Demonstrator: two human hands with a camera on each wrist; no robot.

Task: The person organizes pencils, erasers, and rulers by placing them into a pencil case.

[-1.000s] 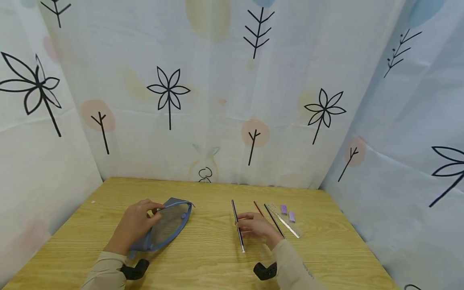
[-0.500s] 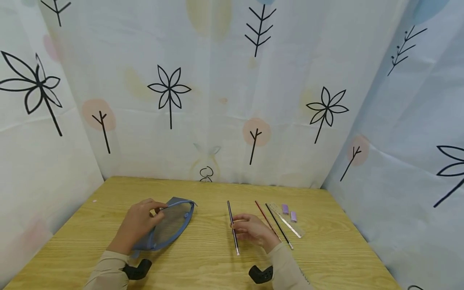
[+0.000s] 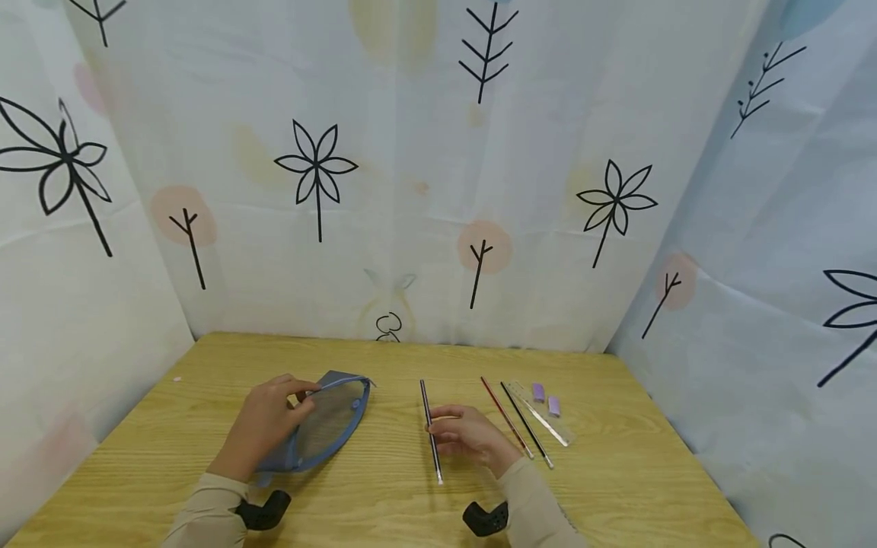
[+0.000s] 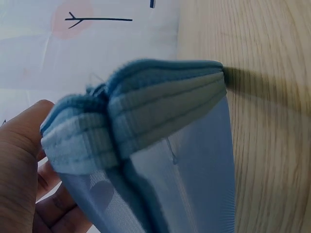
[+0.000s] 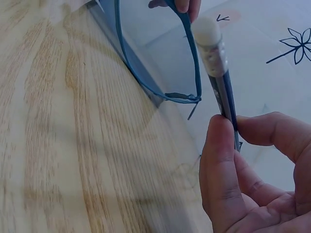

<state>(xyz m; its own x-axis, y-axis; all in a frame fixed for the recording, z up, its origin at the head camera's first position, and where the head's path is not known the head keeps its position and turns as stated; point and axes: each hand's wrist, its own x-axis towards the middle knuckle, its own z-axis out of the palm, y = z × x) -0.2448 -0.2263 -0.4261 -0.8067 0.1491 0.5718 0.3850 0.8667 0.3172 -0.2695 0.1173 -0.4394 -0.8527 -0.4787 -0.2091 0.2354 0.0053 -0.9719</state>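
One eraser-tipped dark pencil (image 3: pixel 434 449): pinched in your right grip (image 3: pixel 473 436), above the bench (image 3: pixel 384 495), long axis pointing away from you, eraser end nearer; one blue zippered mesh pouch (image 3: pixel 330 426): left of the pencil, well apart, mouth gaping, your left grip (image 3: pixel 270 418), the nearer, pinching its rim

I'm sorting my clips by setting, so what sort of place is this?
Possibly a makeshift recording booth: patterned sheets hang on three sides of a wood-grain table, and black wrist-worn devices are in view.
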